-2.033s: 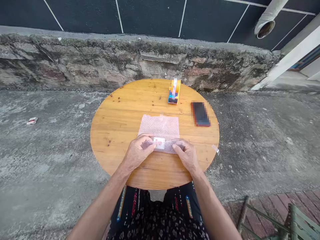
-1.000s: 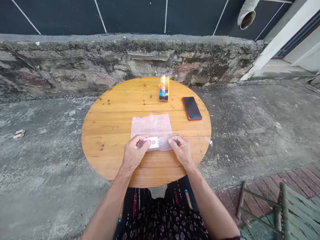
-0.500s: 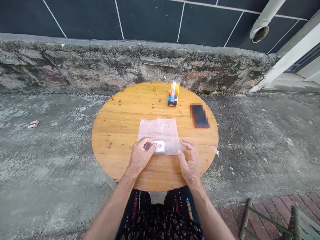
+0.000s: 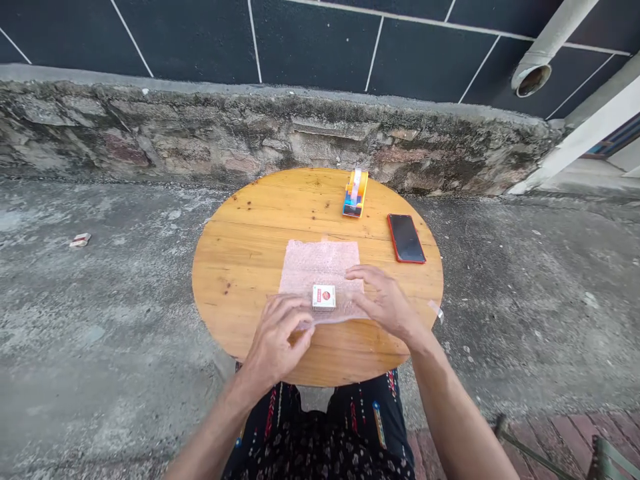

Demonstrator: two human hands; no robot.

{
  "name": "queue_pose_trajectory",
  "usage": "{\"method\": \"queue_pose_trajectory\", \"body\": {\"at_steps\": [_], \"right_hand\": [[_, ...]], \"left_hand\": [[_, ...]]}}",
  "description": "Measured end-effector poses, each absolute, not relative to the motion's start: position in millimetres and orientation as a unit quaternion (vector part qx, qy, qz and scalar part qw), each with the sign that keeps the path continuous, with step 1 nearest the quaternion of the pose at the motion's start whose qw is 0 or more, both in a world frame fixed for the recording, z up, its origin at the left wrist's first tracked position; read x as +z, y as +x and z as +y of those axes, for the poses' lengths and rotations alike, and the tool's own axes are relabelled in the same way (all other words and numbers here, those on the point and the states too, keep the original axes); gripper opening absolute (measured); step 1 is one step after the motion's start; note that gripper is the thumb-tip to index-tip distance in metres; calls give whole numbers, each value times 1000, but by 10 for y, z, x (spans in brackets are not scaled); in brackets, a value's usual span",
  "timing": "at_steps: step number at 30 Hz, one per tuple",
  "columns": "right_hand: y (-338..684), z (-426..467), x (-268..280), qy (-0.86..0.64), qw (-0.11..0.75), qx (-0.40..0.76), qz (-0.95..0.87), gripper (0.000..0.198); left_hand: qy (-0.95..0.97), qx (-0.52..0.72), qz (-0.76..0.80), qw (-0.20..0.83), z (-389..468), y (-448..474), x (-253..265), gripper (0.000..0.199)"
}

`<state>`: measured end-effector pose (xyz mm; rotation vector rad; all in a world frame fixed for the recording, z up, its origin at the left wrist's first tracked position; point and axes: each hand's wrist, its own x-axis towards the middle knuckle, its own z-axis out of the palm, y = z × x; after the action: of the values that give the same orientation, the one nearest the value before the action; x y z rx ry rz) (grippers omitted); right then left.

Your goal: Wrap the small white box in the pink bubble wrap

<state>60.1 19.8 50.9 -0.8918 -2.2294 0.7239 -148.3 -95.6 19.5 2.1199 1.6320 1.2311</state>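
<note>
A small white box with red print (image 4: 324, 298) lies on a sheet of pinkish bubble wrap (image 4: 320, 257), close to the sheet's near edge. My left hand (image 4: 281, 333) is at the near left corner of the wrap, thumb apart from the fingers; its fingertips reach over or touch the sheet's edge. To the right of the box, my right hand (image 4: 385, 301) is open above the sheet's right side, fingers stretched toward the box. Neither hand is on the box.
On the round wooden table (image 4: 240, 260) stand a yellow and blue tape dispenser (image 4: 355, 193) and a red-edged phone (image 4: 407, 238). A strip of clear tape (image 4: 437, 310) hangs off the right edge. A stone ledge (image 4: 200, 140) runs behind the table.
My left hand has let go of the box and moved back toward the near left corner of the wrap. My right hand has moved up over the sheet. The view has shifted slightly.
</note>
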Motion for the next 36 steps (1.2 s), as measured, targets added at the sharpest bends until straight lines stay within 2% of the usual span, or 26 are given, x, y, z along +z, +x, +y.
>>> {"method": "queue_pose_trajectory", "body": {"at_steps": [5, 8, 17, 25, 32, 36], "right_hand": [[377, 172, 379, -276, 179, 203, -922, 52], [304, 150, 308, -282, 148, 179, -931, 56], [260, 250, 295, -319, 193, 155, -915, 54], [285, 270, 242, -313, 181, 174, -916, 52], [287, 298, 239, -303, 169, 186, -919, 57], [465, 283, 368, -311, 232, 231, -892, 53]], "left_hand": [[751, 373, 541, 62, -1070, -1445, 27, 22], [748, 375, 542, 72, -1079, -1423, -38, 20], [740, 399, 534, 90, -1070, -1395, -26, 17], [735, 405, 536, 90, -1077, -1380, -16, 17], [726, 417, 540, 83, -1042, -1394, 91, 18], [707, 428, 556, 91, -955, -1402, 188, 16]]}}
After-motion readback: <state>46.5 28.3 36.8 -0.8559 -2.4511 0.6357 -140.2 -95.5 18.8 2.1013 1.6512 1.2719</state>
